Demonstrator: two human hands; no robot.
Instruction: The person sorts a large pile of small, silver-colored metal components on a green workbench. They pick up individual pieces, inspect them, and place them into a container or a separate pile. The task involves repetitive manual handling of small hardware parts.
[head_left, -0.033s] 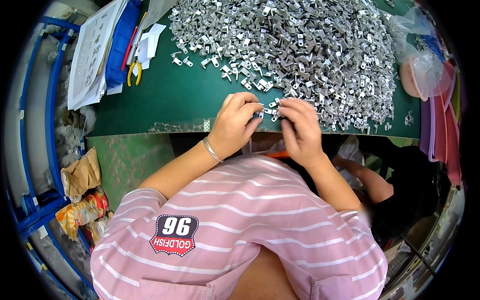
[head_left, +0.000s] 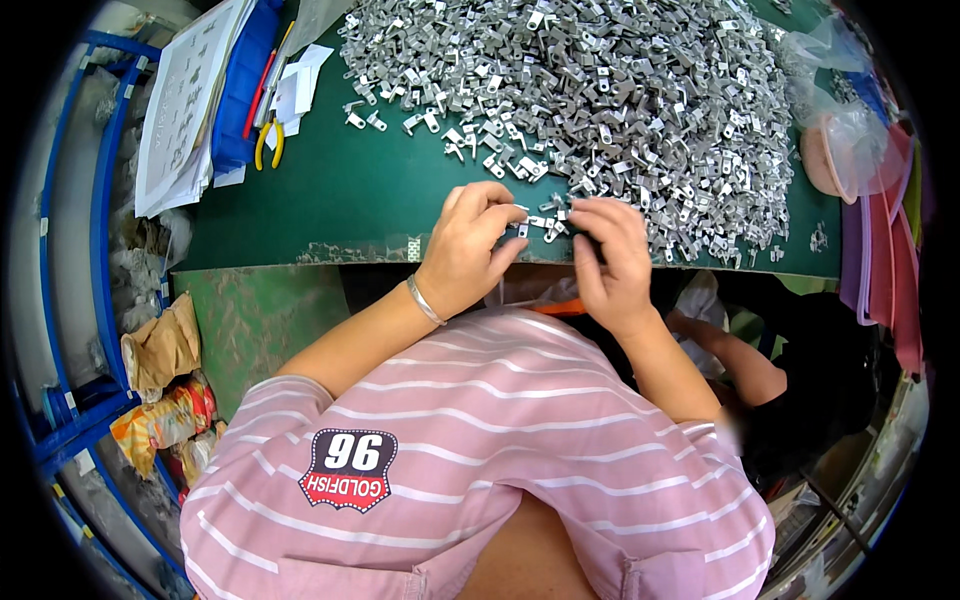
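A large heap of small silvery metal brackets (head_left: 640,110), bent and with holes, covers much of the green tabletop (head_left: 330,200). At the near edge of the table, my left hand (head_left: 468,240) is curled, with a small metal bracket (head_left: 523,230) at its fingertips; the fingers partly hide it. My right hand (head_left: 615,260) is beside the heap's near-left edge, thumb and fingers apart. A few loose brackets (head_left: 550,228) lie between my two hands, close to the right fingertips. Nothing can be made out inside the right hand.
Yellow-handled pliers (head_left: 268,146), a red pen (head_left: 258,95) and white papers (head_left: 312,70) lie at the far left near a blue bin (head_left: 235,120). A pink bowl (head_left: 822,160) with clear plastic stands right of the heap. Another person's arm (head_left: 745,370) shows at right.
My right hand has shifted slightly right, its fingers drawing away from the loose brackets, which now show more. My left hand has barely moved.
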